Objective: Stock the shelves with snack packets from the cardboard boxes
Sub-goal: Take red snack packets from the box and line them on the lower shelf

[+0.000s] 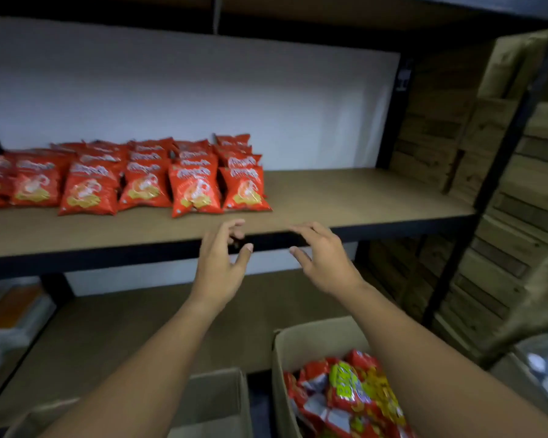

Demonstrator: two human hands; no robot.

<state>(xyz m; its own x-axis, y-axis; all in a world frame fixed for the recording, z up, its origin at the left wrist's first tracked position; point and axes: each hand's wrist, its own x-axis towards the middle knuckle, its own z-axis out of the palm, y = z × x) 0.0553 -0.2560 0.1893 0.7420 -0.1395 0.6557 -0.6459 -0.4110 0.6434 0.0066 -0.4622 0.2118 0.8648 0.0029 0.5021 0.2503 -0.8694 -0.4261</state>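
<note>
Both hands, left and right, hover empty and loosely spread before the shelf; next packets should continue rightward beside the red row.

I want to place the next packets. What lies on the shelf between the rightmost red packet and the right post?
In the head view, only bare brown shelf board lies between the rightmost red packet and the right post. Both hands hover in front, holding nothing.

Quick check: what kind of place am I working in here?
Likely a shop stockroom: a metal-framed shelf carrying rows of red snack packets, and an open cardboard box of more packets below.
</note>
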